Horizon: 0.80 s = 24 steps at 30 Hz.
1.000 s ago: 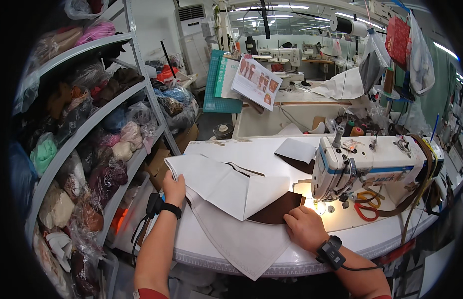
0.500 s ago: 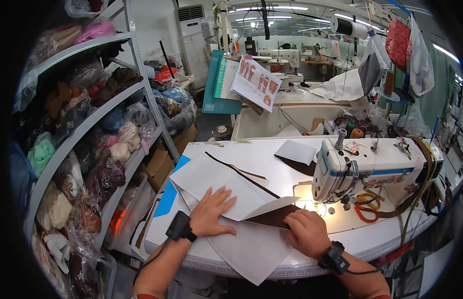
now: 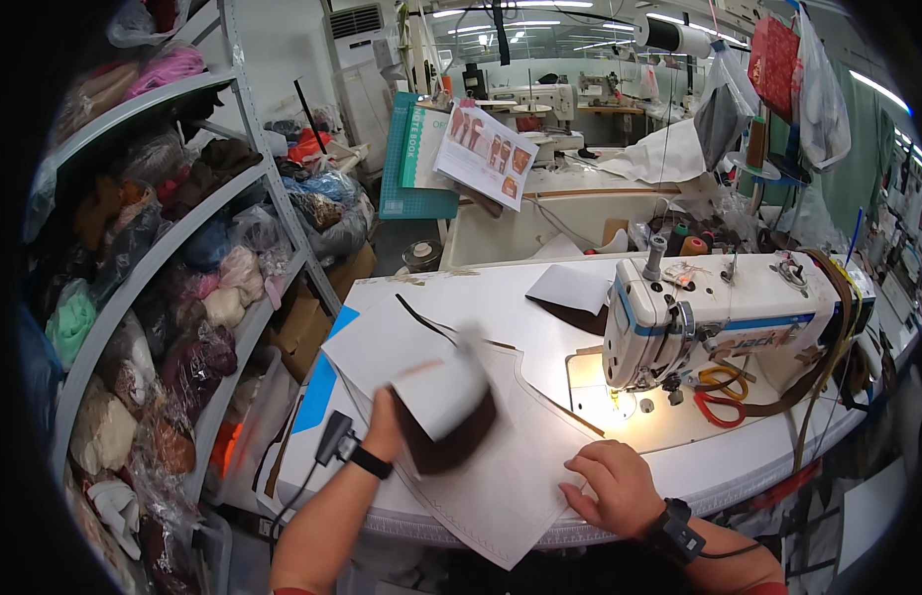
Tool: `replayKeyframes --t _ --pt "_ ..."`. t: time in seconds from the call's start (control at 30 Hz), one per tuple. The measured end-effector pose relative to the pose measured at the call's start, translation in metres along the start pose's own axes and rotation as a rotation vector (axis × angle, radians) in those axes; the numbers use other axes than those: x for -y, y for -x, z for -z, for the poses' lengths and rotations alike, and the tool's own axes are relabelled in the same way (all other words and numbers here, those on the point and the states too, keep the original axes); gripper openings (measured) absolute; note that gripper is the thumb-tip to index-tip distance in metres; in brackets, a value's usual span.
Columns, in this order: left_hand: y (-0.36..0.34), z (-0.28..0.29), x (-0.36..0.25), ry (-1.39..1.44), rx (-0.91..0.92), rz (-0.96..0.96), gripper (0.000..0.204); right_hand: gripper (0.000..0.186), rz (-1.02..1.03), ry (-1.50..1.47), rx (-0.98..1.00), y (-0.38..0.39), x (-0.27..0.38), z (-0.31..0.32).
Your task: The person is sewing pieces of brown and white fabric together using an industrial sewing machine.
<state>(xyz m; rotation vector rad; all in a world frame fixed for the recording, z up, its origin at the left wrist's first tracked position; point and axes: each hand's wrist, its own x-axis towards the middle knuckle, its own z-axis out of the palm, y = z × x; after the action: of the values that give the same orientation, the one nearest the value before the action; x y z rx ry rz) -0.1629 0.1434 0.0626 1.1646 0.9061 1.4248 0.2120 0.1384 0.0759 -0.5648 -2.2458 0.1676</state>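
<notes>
My left hand (image 3: 384, 428) grips a piece of brown material with a white backing (image 3: 446, 397), lifted and folded over. Motion smears this piece, and it hides most of the fingers. Beneath it, a large pale sheet (image 3: 506, 476) with faint marked lines along its edges lies on the white sewing table (image 3: 382, 290) and juts past the front edge. My right hand (image 3: 612, 486) rests by the sheet's right side, fingers bent, thumb apart, nothing visible in it. A sewing machine (image 3: 714, 307) stands to the right with its lamp lit.
Scissors with red and orange handles (image 3: 721, 409) lie under the machine arm. A smaller white and brown piece (image 3: 572, 290) is behind the machine's needle area. Shelves (image 3: 149, 243) packed with bagged materials line the left. Printed sheets (image 3: 484, 154) hang beyond the table.
My left hand has raised and folded the brown-and-white piece, drawing it leftward off the pale sheet. My right hand has let go of its edge. The whole view has shifted slightly.
</notes>
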Motion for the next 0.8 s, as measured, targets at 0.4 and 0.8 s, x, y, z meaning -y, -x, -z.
replayKeyframes --t 0.4,0.8 --pt "-0.087 0.036 -0.073 -0.329 -0.898 -0.29 0.052 0.039 -0.002 -0.039 0.323 0.008 0.015 0.008" --pt "-0.13 0.02 -0.029 -1.152 -0.536 -0.082 0.057 0.031 0.063 -0.071 0.306 0.019 0.03 -0.009"
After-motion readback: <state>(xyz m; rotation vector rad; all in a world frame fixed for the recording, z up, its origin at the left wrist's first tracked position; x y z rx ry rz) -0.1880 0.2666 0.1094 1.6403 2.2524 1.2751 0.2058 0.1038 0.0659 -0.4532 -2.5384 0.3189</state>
